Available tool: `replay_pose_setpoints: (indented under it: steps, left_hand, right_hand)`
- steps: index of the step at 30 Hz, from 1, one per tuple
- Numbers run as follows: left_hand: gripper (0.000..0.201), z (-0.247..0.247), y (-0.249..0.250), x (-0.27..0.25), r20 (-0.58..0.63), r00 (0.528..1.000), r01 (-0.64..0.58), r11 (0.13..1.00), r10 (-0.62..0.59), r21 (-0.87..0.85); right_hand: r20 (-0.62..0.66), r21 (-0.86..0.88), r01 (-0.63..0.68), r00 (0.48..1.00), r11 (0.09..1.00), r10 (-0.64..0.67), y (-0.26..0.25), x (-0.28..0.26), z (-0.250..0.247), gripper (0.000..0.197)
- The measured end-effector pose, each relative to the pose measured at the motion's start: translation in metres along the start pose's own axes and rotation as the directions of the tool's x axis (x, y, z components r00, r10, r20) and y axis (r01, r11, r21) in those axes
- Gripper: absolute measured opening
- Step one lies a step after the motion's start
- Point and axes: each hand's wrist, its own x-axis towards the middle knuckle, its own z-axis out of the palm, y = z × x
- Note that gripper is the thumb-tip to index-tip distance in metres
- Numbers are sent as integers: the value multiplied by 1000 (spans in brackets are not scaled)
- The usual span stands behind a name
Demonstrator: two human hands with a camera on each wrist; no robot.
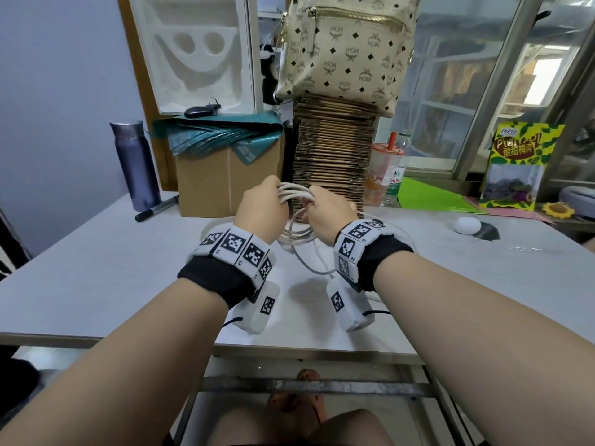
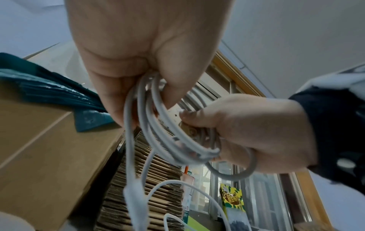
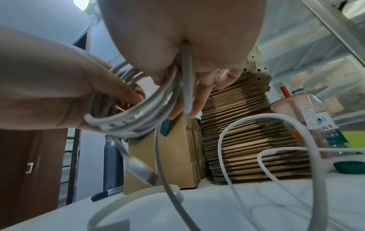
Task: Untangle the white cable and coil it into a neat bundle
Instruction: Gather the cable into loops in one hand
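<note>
A white cable [image 1: 294, 192] is held above the table [image 1: 96, 272] as a coil of several loops between both hands. My left hand [image 1: 262, 204] pinches the loops on the left side [image 2: 152, 87], fingers curled round them. My right hand [image 1: 325, 207] grips the coil's right side [image 3: 177, 78], one strand running through its palm. A loose tail hangs from the coil to the table [image 3: 276, 140] and lies there in wide curves. A connector end [image 2: 134, 198] dangles below the left hand.
A cardboard box [image 1: 225, 178] and a tall stack of flat cardboard [image 1: 331, 156] stand just behind the hands. A purple flask [image 1: 135, 165] and a black marker [image 1: 157, 207] are at the left. A drink cup [image 1: 383, 169], snack bag [image 1: 518, 165] and white round object [image 1: 467, 225] sit to the right.
</note>
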Motion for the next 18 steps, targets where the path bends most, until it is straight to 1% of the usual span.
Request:
replay_pose_setpoints:
  steps: [2, 4, 7, 9, 11, 12, 14, 16, 17, 18]
  left_hand:
    - [16, 0, 2, 0, 53, 996, -83, 989, 77, 120]
    - [15, 0, 4, -1, 132, 987, -113, 985, 96, 130]
    - [17, -2, 4, -1, 218, 974, -83, 990, 57, 113]
    - [20, -2, 1, 0, 219, 976, -36, 996, 18, 81]
    - [21, -1, -3, 1, 190, 982, 8, 1000, -9, 7]
    - [21, 0, -5, 1, 174, 984, 31, 999, -23, -40]
    - [21, 1, -7, 1, 145, 987, 89, 984, -66, -153]
    - [21, 2, -9, 2, 121, 984, 159, 945, -129, -286]
    - [23, 2, -9, 2, 110, 982, 184, 916, -154, -357]
    - [26, 1, -10, 3, 101, 980, 199, 886, -172, -419]
  right_hand:
    - [47, 2, 65, 997, 998, -65, 0, -3, 0, 12]
    - [72, 0, 103, 992, 995, -103, -1, -6, -1, 13]
    - [50, 52, 125, 991, 991, -128, 0, -6, -1, 7]
    - [19, 191, 95, 995, 977, -100, 2, -4, 0, 6]
    - [0, 368, 47, 999, 929, -50, 3, -3, -2, 3]
    - [4, 440, 28, 999, 897, -33, 4, -3, -3, 8]
    - [35, 527, 12, 999, 850, -35, 5, -3, -4, 17]
    - [68, 610, -16, 997, 792, -32, 6, -4, -3, 20]
    - [87, 682, -50, 996, 730, -13, 8, -5, -2, 19]
    - [113, 761, -98, 993, 641, 19, 8, -6, -2, 13]
